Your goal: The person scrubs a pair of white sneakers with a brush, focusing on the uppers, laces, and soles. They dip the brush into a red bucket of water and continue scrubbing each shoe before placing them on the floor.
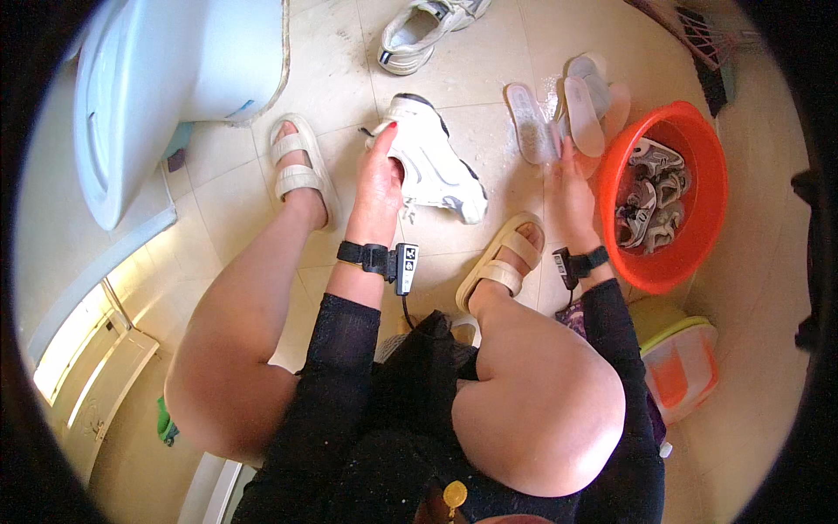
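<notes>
My left hand grips a white sneaker by its opening, thumb along the near side, with the shoe tipped on its side above the tiled floor. Loose laces dangle beneath it. To the right, my right hand reaches out beside the red basin, its fingers close to a group of shoe insoles. One pale insole lies on the wet floor, and a pinkish insole overlaps a greyish one. Blur around these fingers hides whether they hold anything. Several grey-and-white shoes sit inside the red plastic basin.
A pair of off-white sneakers stands at the top. A pale blue ceramic fixture fills the upper left. My sandalled feet flank the held shoe. Plastic basins lean by the right wall, and a white door is at lower left.
</notes>
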Demonstrator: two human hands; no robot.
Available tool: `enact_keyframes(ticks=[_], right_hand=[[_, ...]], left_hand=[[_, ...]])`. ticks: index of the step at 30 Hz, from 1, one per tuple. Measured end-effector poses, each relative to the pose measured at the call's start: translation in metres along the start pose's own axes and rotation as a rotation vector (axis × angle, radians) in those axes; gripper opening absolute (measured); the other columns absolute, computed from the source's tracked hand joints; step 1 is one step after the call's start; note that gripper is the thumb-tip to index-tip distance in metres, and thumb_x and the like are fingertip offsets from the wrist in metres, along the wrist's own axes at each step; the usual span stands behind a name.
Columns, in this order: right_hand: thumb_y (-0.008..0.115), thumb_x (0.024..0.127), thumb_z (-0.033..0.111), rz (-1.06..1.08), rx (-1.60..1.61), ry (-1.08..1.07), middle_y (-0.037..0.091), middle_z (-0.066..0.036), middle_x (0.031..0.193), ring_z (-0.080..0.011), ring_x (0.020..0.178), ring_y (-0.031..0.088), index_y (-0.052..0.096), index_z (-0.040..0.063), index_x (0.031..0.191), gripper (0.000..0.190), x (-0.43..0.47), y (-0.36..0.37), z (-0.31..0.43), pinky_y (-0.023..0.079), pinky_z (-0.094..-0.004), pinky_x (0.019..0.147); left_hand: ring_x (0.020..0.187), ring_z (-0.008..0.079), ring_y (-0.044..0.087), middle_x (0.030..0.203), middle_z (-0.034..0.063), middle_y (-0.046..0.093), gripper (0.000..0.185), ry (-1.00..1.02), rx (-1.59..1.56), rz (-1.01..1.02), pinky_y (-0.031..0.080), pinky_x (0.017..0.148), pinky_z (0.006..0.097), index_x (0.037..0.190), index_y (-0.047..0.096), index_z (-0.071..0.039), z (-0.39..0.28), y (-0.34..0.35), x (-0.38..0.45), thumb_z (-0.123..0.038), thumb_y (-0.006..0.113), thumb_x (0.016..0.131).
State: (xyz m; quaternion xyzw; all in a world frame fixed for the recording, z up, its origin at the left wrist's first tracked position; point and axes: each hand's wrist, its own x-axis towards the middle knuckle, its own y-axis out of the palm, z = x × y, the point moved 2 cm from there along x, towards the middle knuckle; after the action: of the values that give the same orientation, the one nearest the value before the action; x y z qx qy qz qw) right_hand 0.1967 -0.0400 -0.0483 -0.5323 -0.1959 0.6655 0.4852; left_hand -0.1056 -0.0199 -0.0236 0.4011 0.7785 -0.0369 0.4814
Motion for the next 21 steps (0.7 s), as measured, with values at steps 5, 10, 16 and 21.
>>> enact_keyframes(ticks=[5,10,16,21], right_hand=[[0.043,0.093,0.014,-0.088,-0.113,-0.106,0.055,-0.016,0.120,-0.0352,0.101,0.060,0.023,0.032,0.147,0.060,0.014,0.030,0.000,0.052,-0.0439,0.077],[0.045,0.097,0.012,-0.230,0.418,-0.279,0.060,-0.016,0.114,-0.0314,0.103,0.060,0.037,0.024,0.144,0.049,0.006,0.008,0.013,0.047,-0.0361,0.087],[0.052,0.087,0.006,-0.150,0.164,-0.409,0.055,-0.012,0.088,-0.0312,0.075,0.061,0.041,0.031,0.141,0.060,-0.045,-0.042,0.091,0.051,-0.0402,0.063],[0.053,0.081,0.007,-0.289,0.007,-0.512,0.055,-0.011,0.084,-0.0291,0.066,0.063,0.042,0.029,0.140,0.063,-0.024,-0.047,0.168,0.051,-0.0399,0.053]], left_hand=[[0.079,0.0153,0.064,0.094,0.0084,0.067,0.025,0.173,0.374,0.111,0.050,0.068,0.0285,0.105,0.063,0.000,-0.022,0.035,-0.033,-0.010,0.068,0.082],[0.092,0.0201,0.064,0.104,0.0124,0.065,0.030,0.102,0.434,0.163,0.050,0.079,0.0296,0.113,0.059,0.003,-0.024,0.045,-0.051,-0.009,0.064,0.086],[0.077,0.0146,0.062,0.097,0.0063,0.065,0.029,0.119,0.223,0.075,0.049,0.066,0.0300,0.108,0.060,-0.002,-0.006,0.053,-0.049,-0.024,0.064,0.090],[0.083,0.0132,0.061,0.095,0.0066,0.064,0.024,0.201,0.444,-0.013,0.049,0.068,0.0280,0.105,0.059,-0.001,0.016,0.061,-0.046,-0.022,0.054,0.096]])
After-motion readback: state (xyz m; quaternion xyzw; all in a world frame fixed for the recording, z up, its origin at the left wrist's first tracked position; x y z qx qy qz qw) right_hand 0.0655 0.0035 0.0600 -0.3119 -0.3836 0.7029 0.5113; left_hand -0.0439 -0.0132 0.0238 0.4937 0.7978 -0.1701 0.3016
